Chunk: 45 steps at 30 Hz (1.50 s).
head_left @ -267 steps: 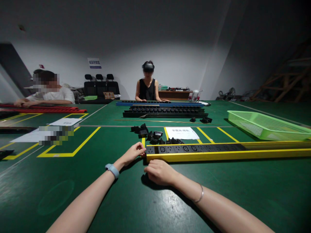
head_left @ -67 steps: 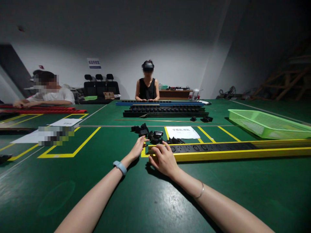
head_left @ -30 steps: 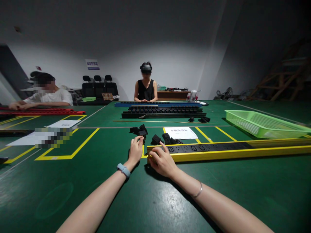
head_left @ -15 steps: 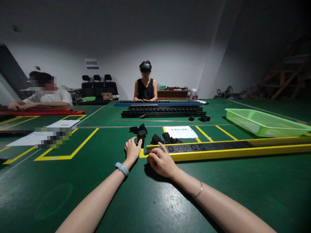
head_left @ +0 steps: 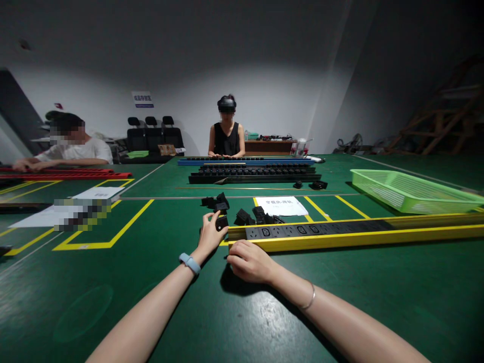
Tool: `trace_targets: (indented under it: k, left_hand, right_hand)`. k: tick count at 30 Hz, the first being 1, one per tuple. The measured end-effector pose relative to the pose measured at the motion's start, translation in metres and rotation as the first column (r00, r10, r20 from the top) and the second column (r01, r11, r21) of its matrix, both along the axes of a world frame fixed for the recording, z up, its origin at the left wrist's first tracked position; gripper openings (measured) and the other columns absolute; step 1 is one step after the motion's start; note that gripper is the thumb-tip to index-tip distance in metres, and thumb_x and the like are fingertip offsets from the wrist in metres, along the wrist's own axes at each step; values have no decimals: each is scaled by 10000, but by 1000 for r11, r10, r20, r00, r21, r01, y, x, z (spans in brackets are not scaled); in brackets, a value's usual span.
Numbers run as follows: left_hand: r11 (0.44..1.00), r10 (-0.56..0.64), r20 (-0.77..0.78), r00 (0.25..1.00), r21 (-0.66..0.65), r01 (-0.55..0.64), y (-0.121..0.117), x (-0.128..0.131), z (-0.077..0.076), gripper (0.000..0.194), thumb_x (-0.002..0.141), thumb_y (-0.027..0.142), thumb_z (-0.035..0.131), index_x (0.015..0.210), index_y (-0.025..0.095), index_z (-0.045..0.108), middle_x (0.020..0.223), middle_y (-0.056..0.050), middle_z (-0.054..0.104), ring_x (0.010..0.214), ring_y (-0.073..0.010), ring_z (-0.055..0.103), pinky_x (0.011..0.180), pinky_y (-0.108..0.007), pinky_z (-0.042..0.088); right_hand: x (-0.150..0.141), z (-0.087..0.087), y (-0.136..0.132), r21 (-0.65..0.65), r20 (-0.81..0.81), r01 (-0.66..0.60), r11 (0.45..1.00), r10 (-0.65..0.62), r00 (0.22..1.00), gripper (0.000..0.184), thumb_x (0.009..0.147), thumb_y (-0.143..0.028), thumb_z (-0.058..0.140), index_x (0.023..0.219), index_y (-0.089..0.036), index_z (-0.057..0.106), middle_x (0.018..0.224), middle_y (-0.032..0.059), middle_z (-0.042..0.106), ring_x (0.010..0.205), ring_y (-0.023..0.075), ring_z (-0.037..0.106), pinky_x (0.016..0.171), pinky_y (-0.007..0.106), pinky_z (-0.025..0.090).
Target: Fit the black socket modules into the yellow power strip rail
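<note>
My left hand [head_left: 210, 235] pinches a black socket module [head_left: 222, 223] between thumb and fingers, close to the left end of a long yellow rail [head_left: 302, 245]. Several black socket modules [head_left: 328, 228] sit in a row inside the rail's channel. My right hand [head_left: 248, 259] is closed at the rail's near left corner, its curled fingers against the front wall; the fingertips are partly hidden. Loose black modules [head_left: 245, 217] lie behind the rail end, and a few more loose pieces [head_left: 217, 202] lie just beyond my left hand.
A white paper label [head_left: 282, 205] lies behind the rail. A light green basket [head_left: 408, 191] stands at the right. Black rails [head_left: 253, 177] and a blue rail [head_left: 245, 162] lie across the table before a seated person [head_left: 227, 136]. Another person [head_left: 79, 146] sits left by red rails [head_left: 64, 174].
My left hand has picked up a black module and turned it beside the rail's end. The right hand's raised finger has come down, and the hand has curled at the rail's corner.
</note>
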<state>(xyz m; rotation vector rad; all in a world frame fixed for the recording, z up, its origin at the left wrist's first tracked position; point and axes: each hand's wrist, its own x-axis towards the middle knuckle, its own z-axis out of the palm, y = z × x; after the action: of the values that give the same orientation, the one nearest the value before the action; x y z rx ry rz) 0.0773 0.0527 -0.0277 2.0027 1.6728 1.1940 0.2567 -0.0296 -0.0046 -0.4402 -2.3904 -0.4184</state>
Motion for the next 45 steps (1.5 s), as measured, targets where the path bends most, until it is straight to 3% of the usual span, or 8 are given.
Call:
trace_targets:
  k: [6, 12, 19, 25, 29, 32, 39, 45]
  left_hand:
    - [998, 10, -58, 998, -60, -14, 4, -3, -4, 926, 652, 320, 706, 1447, 178, 252, 1315, -152, 317, 1146, -293, 544, 957, -416, 466]
    - [998, -27, 20, 999, -53, 28, 5, -4, -3, 750, 725, 267, 656, 1399, 187, 338, 1161, -113, 482, 1000, -242, 607, 893, -380, 487]
    - [1000, -6, 59, 998, -12, 6, 3, -3, 0, 496, 707, 300, 681, 1156, 179, 510, 1110, -88, 524, 1000, -228, 582, 898, -366, 464]
    - [992, -85, 257, 963, -70, 106, -4, -16, 9, 554, 645, 335, 750, 1101, 185, 473, 1113, -82, 533, 1025, -227, 563, 938, -384, 430]
    - [874, -265, 561, 784, -204, 441, -13, -26, 19, 670, 653, 310, 762, 1183, 214, 364, 1066, -62, 585, 940, -189, 608, 873, -364, 464]
    - [768, -326, 652, 684, -240, 594, -20, -29, 26, 710, 615, 273, 796, 1187, 231, 376, 1102, -52, 572, 978, -182, 598, 869, -328, 453]
    - [656, -379, 647, 661, -316, 686, -26, -34, 34, 649, 637, 237, 779, 1162, 225, 398, 974, -14, 584, 865, -154, 576, 737, -262, 422]
    - [612, -413, 643, 645, -329, 719, -24, -33, 34, 628, 621, 232, 786, 1137, 210, 429, 955, 3, 563, 891, -156, 551, 774, -265, 398]
  right_hand:
    - [0, -1, 0, 2, 7, 5, 1000, -5, 1000, 145, 871, -171, 451, 912, -185, 589, 861, 54, 608, 768, 160, 538, 686, 293, 465]
    - [0, 2, -2, 2, 8, -18, 1000, 18, 1000, 153, 875, -163, 445, 924, -176, 589, 841, 52, 606, 761, 156, 539, 681, 285, 457]
    - [0, 2, -1, 9, 39, -50, 999, 49, 998, 139, 870, -160, 441, 895, -164, 578, 732, 32, 573, 672, 145, 503, 616, 271, 402]
    - [2, -2, -5, -38, 87, -58, 998, 61, 994, 125, 853, -178, 442, 859, -176, 567, 604, -14, 523, 548, 125, 465, 523, 261, 321]
    - [3, -2, -7, -76, 105, -45, 996, 53, 993, 131, 857, -182, 437, 873, -180, 567, 605, -11, 541, 546, 122, 485, 518, 261, 317]
    - [3, -4, -7, -99, 108, -29, 995, 40, 993, 120, 854, -175, 445, 878, -181, 562, 610, -11, 555, 541, 118, 494, 521, 259, 315]
    - [1, -8, -6, -215, 145, 21, 976, 11, 989, 95, 842, -170, 468, 868, -192, 557, 635, -15, 596, 540, 107, 505, 531, 256, 286]
    - [1, 0, -8, -404, 246, 142, 904, -42, 968, 51, 841, -207, 516, 878, -205, 551, 737, -12, 643, 592, 105, 541, 541, 238, 279]
